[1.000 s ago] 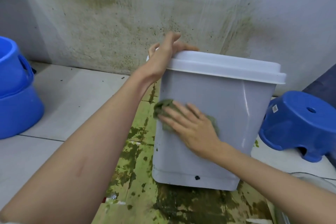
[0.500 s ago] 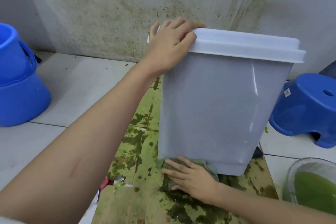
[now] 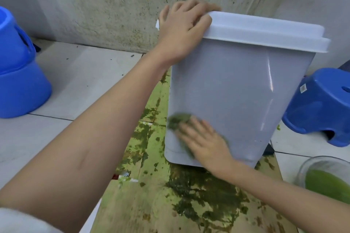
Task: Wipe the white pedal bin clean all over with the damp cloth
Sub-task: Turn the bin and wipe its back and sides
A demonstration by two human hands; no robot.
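The right hand [image 3: 205, 143] lies flat with its fingers spread, pressing a green-stained damp cloth [image 3: 179, 119] against the near face of the white pedal bin [image 3: 236, 92], low down by the bin's left edge. The cloth pokes out beyond the fingertips and along the hand's underside; the hand itself is a little blurred. Up and to the left of it, the left hand [image 3: 184, 31] grips the bin's top left corner, fingers curled over the edge of the lid [image 3: 265, 31] and thumb down on the near face. The lid is closed.

The bin stands upright on a stretch of floor [image 3: 161, 204] smeared with yellow-green and dark green muck, which spreads from under the bin towards the person. Just behind the bin is a pale wall [image 3: 113, 5], speckled and streaked with greenish grime. At the bin's lower right corner a dark part [image 3: 269, 149] sticks out; I cannot tell what it is.

To the right of the wiping hand, beyond the bin, sits a low blue plastic stool [image 3: 320, 108]. Nearer the person on that side is a clear bowl [image 3: 306, 168] holding something green. Well off to the left of the gripping hand are stacked blue buckets [image 3: 20, 89] on pale tiles [image 3: 79, 75].
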